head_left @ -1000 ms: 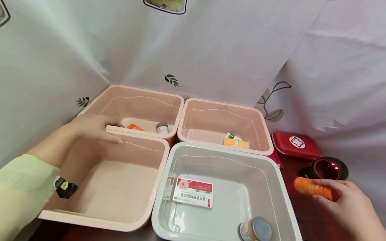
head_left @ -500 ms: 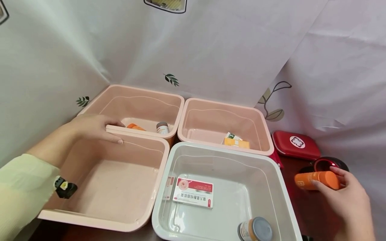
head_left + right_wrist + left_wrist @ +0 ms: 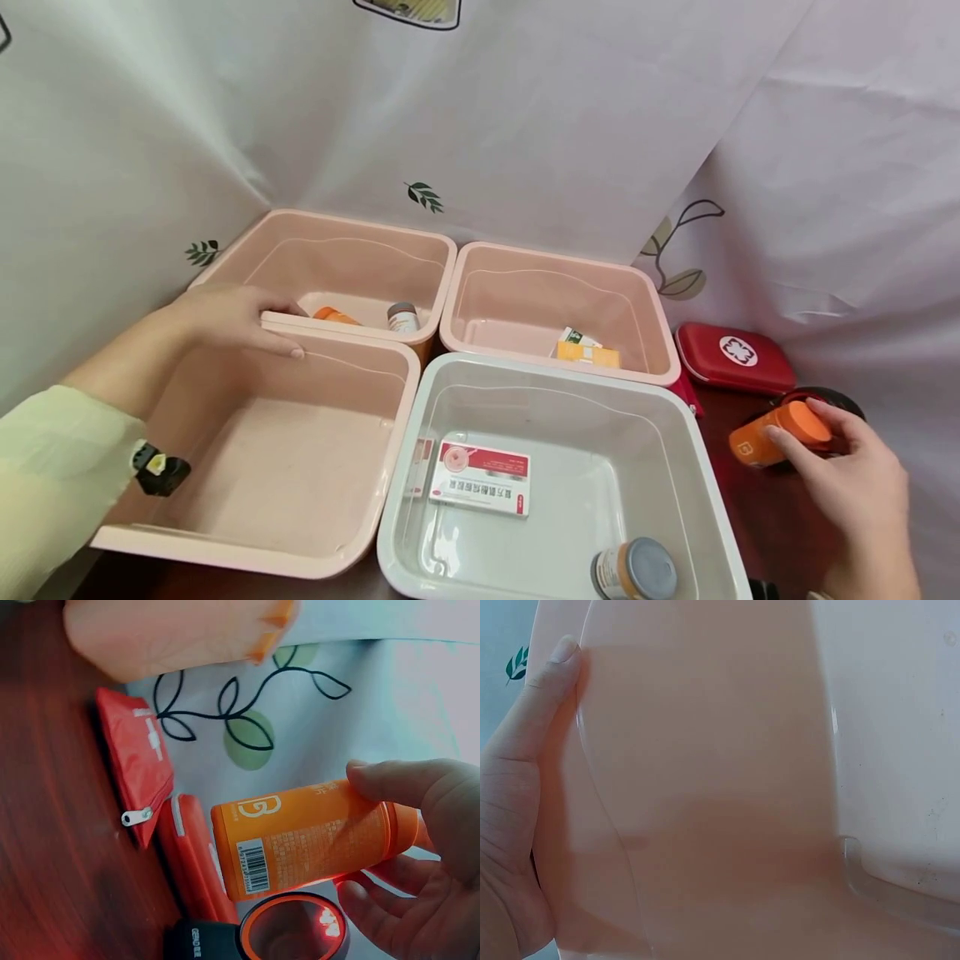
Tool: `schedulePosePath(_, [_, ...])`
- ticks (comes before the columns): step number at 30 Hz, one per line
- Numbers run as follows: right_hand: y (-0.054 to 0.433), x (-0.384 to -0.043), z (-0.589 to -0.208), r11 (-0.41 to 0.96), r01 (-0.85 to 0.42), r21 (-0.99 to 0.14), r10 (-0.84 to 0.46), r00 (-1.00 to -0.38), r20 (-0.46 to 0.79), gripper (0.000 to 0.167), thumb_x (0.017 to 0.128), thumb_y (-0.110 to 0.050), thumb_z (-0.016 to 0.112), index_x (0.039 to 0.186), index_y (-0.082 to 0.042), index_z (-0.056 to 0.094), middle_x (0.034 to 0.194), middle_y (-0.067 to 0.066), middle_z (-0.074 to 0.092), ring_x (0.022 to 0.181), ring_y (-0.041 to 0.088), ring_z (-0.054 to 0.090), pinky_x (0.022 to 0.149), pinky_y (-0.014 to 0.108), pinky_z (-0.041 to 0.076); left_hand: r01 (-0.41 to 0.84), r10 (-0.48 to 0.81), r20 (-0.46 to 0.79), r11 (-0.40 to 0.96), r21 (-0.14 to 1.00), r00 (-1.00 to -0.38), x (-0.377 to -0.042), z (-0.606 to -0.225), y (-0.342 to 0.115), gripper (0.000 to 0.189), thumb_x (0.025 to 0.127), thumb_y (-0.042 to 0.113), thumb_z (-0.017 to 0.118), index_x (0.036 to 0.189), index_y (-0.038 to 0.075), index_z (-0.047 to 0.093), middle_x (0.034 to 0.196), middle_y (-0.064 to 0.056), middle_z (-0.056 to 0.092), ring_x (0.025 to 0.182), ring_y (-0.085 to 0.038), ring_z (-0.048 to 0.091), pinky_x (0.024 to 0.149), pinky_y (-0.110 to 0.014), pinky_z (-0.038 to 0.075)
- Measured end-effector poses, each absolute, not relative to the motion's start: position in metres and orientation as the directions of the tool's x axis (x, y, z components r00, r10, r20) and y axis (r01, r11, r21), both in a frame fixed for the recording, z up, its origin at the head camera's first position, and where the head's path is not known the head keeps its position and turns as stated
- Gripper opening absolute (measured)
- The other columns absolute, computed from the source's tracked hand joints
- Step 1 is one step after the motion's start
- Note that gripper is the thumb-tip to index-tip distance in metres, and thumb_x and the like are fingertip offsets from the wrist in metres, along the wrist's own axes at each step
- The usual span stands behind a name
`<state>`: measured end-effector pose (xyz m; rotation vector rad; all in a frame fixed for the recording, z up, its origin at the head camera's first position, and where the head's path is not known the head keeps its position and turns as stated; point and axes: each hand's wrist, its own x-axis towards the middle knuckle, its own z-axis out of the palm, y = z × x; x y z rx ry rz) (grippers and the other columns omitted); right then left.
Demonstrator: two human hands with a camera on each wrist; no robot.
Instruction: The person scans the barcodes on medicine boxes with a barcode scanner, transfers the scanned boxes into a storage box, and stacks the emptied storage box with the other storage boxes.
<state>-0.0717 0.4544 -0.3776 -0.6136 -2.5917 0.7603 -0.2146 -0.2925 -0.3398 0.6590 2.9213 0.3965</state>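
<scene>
My right hand point(image 3: 862, 471) holds an orange pill bottle point(image 3: 772, 433) near its cap, tilted, over the dark table at the right. In the right wrist view a barcode and white print show on the orange pill bottle point(image 3: 300, 836), with the thumb on one side and fingers on the other. At the left, my left hand point(image 3: 236, 319) grips the rims where the front pink bin point(image 3: 285, 467) meets the rear one. Its thumb point(image 3: 547, 694) lies along the inner wall of the front bin; the other fingers reach over into the rear bin, partly hidden.
A grey bin point(image 3: 540, 467) contains a red-and-white medicine box point(image 3: 480, 479) and a grey-capped bottle point(image 3: 637, 571). Two bottles lie in the rear left pink bin point(image 3: 352, 258); small boxes are in the rear right one point(image 3: 555, 292). A red case point(image 3: 735, 358) and a black round-lensed device point(image 3: 292, 926) lie right.
My right hand has turned the orange bottle from nearly level to tilted, cap end higher, and shifted it slightly. The left hand stays on the rims.
</scene>
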Motion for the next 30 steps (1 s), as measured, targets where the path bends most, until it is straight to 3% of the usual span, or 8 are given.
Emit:
schedulePosePath(4, [0.459,-0.072,-0.378,0.809,0.291,-0.511,0.454,-0.861,0.229,0.083,0.087,-0.047,0.089,0.153,-0.007,0.057,0.129,0.03,0.066,0.08,-0.007,0.043,0.068,0.023,0.037,0.398,0.426,-0.057,0.879,0.263,-0.903,-0.214,-0.34,-0.291,0.065,0.081,0.063,0.086,0.129,0.019,0.076,0.108,0.006,0.074,0.098,-0.016,0.066,0.088,-0.047,0.05])
schedulePosePath(8, [0.464,-0.073,-0.378,0.823,0.313,-0.474,0.444,-0.875,0.193,0.085,0.091,-0.047,0.085,0.155,-0.002,0.052,0.133,0.034,0.062,0.096,0.021,0.059,0.068,0.027,0.037,0.399,0.426,-0.054,0.88,0.258,-0.903,-0.216,-0.34,-0.288,0.066,0.081,0.064,0.085,0.13,0.021,0.076,0.109,0.007,0.074,0.098,-0.016,0.065,0.089,-0.047,0.05])
schedulePosePath(10, [0.466,-0.072,-0.379,0.812,0.34,-0.475,0.459,-0.874,0.158,0.087,0.094,-0.047,0.082,0.156,0.001,0.048,0.137,0.037,0.058,0.107,0.041,0.058,0.068,0.027,0.037,0.406,0.432,-0.051,0.877,0.257,-0.901,-0.217,-0.34,-0.286,0.065,0.082,0.063,0.085,0.13,0.02,0.076,0.109,0.006,0.074,0.098,-0.016,0.066,0.089,-0.047,0.05])
schedulePosePath(12, [0.468,-0.071,-0.38,0.792,0.368,-0.487,0.482,-0.866,0.129,0.087,0.095,-0.047,0.081,0.158,0.002,0.045,0.14,0.038,0.055,0.115,0.05,0.055,0.069,0.028,0.037,0.412,0.437,-0.046,0.875,0.252,-0.898,-0.218,-0.34,-0.285,0.065,0.082,0.063,0.085,0.129,0.02,0.076,0.109,0.006,0.074,0.099,-0.017,0.066,0.088,-0.048,0.05])
schedulePosePath(20, [0.477,-0.071,-0.377,0.762,0.401,-0.508,0.537,-0.83,0.15,0.082,0.095,-0.049,0.079,0.156,-0.001,0.05,0.138,0.036,0.059,0.105,0.042,0.058,0.069,0.029,0.037,0.416,0.443,-0.048,0.87,0.265,-0.895,-0.22,-0.34,-0.283,0.067,0.082,0.059,0.087,0.13,0.014,0.076,0.111,0.003,0.075,0.098,-0.018,0.066,0.089,-0.049,0.051])
schedulePosePath(24, [0.479,-0.072,-0.369,0.73,0.41,-0.547,0.559,-0.819,0.132,0.083,0.094,-0.053,0.078,0.152,0.0,0.053,0.132,0.035,0.062,0.086,0.015,0.058,0.064,0.025,0.041,0.411,0.44,-0.059,0.873,0.261,-0.896,-0.219,-0.34,-0.284,0.066,0.082,0.06,0.086,0.129,0.016,0.076,0.109,0.005,0.074,0.097,-0.017,0.065,0.088,-0.048,0.05])
schedulePosePath(27, [0.479,-0.076,-0.359,0.65,0.383,-0.656,0.584,-0.804,0.109,0.072,0.094,-0.05,0.08,0.143,-0.003,0.059,0.108,0.018,0.07,0.071,-0.001,0.052,0.058,0.02,0.047,0.411,0.438,-0.056,0.875,0.255,-0.897,-0.217,-0.34,-0.285,0.066,0.082,0.063,0.085,0.129,0.018,0.076,0.109,0.005,0.074,0.098,-0.017,0.065,0.088,-0.048,0.05])
schedulePosePath(30, [0.475,-0.082,-0.35,0.565,0.343,-0.75,0.593,-0.801,0.08,0.049,0.094,-0.048,0.081,0.125,-0.016,0.061,0.102,-0.003,0.058,0.071,0.003,0.054,0.057,0.021,0.051,0.415,0.443,-0.044,0.867,0.276,-0.895,-0.215,-0.34,-0.288,0.065,0.082,0.061,0.086,0.129,0.017,0.076,0.109,0.005,0.073,0.098,-0.018,0.065,0.089,-0.049,0.05])
